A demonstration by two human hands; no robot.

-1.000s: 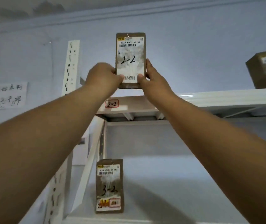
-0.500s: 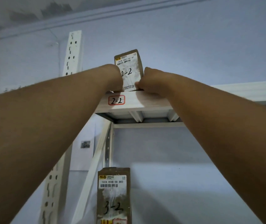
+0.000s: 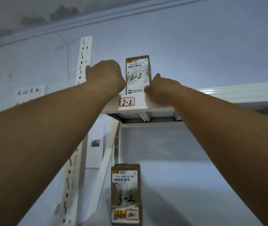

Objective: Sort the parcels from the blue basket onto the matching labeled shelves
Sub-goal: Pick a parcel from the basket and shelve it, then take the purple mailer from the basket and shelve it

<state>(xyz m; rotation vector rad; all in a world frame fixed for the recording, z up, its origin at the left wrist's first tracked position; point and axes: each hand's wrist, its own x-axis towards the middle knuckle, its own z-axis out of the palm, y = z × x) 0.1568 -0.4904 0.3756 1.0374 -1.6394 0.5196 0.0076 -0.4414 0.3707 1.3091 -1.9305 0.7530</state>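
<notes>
A brown parcel marked "2-2" [image 3: 138, 74] stands upright on the white upper shelf [image 3: 227, 93], right above the shelf tag "2-2" [image 3: 127, 102]. My left hand [image 3: 105, 77] holds its left side, fingers curled round behind it. On the other side, my right hand [image 3: 161, 88] pinches the lower right edge. A second brown parcel marked "3-2" [image 3: 126, 193] stands upright on the shelf below. The blue basket is out of view.
A white perforated upright post [image 3: 82, 66] rises at the left of the shelving. A handwritten paper note [image 3: 29, 91] is stuck on the blue wall [image 3: 211, 46] at left. The lower shelf board [image 3: 203, 201] stretches to the right of the "3-2" parcel.
The "2-2" parcel came down from the air onto the upper shelf and now stands straight above its tag. Both hands stayed at its sides.
</notes>
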